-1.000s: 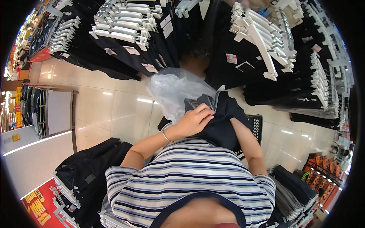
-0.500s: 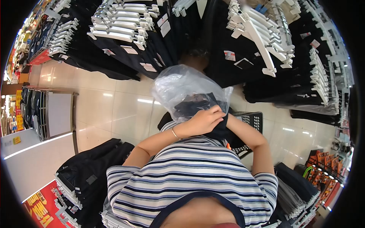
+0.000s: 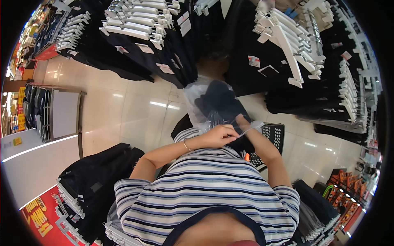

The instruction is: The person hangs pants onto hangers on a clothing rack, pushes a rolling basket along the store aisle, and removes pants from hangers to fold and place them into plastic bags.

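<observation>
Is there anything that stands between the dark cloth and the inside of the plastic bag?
Nothing visible blocks it: the dark cloth shows through the plastic bag, whose edge the left hand holds, and the right forearm reaches in. Any snag inside is hidden.

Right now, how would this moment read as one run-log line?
left hand: fingers pinch plastic bag edge | right hand: in bag, at dark cloth, fingers hidden | cloth: bunched, mostly inside bag

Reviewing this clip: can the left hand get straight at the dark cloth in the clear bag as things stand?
Probably not directly: the left hand seems to pinch the edge of the clear bag, whose film appears to lie between its fingers and the dark cloth.
</observation>
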Demonstrator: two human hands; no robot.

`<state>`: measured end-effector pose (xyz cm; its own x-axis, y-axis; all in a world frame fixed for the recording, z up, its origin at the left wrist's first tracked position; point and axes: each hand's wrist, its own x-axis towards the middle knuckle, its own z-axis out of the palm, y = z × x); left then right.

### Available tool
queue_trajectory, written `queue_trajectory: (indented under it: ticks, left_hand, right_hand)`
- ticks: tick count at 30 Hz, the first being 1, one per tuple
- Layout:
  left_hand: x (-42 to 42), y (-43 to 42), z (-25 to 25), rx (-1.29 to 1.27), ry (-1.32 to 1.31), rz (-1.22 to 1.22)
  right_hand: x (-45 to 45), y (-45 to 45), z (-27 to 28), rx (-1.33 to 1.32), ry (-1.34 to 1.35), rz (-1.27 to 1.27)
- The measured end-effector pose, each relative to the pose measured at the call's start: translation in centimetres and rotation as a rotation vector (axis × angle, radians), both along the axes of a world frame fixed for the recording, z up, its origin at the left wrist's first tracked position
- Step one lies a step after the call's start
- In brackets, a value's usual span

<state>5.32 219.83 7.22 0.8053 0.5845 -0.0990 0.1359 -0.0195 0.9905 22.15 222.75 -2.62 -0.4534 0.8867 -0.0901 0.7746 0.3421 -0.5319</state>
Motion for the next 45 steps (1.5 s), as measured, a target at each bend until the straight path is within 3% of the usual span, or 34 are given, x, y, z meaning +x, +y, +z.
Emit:
queue_trajectory:
  ticks: [8,12,14,15,18,20,22,24,27,31,33,35,40,45]
  left_hand:
    - [0.1,0.6,0.1,-0.264,-0.18,0.081]
    - [0.0,1.0,0.5,-0.228,-0.173,0.083]
    - [0.2,1.3,0.4,-0.206,-0.181,0.088]
    - [0.2,1.5,0.6,-0.209,-0.166,0.083]
    - [0.3,2.8,0.1,-0.177,-0.198,0.113]
    - [-0.5,4.6,1.0,-0.621,-0.046,0.183]
    - [-1.2,6.0,0.4,-0.732,-0.122,0.291]
    - [-1.3,6.8,-0.1,-0.629,-0.073,0.303]
    - [-1.5,7.5,-1.3,-0.669,-0.077,0.279]
    - [-1.5,8.6,-1.8,-0.453,-0.037,0.313]
    - [-2.0,9.2,-2.3,-0.26,-0.067,0.28]
    - [-2.3,9.3,-2.0,-0.268,-0.03,0.148]
    - [-2.2,8.3,-1.8,-0.212,-0.087,-0.003]
    - [-4.4,8.8,-1.5,-0.054,0.086,-0.005]
  right_hand:
    - [1.2,-0.4,-1.1,0.095,0.033,0.0]
    - [3.3,-1.0,-0.9,0.074,-0.004,0.004]
    - [5.0,-2.2,0.1,-0.151,-0.155,0.002]
    - [5.8,-2.9,1.3,-0.387,-0.319,0.002]
    - [4.1,-2.1,4.8,-0.717,-0.512,0.292]
    - [3.5,-3.2,6.7,-0.63,-0.364,0.239]
    - [3.4,-3.9,6.9,-0.534,-0.25,0.216]
    - [4.0,-3.9,6.3,-0.421,-0.172,0.214]
    - [4.3,-4.3,5.3,-0.237,-0.204,0.235]
    - [4.1,-3.5,8.6,-0.041,-0.216,0.26]
    - [5.0,-2.9,9.3,0.258,-0.117,0.169]
    - [5.3,-2.3,10.4,0.491,-0.033,0.044]
    - [4.5,-0.8,11.5,0.47,0.071,-0.003]
    - [5.0,-0.8,9.4,0.258,0.111,0.057]
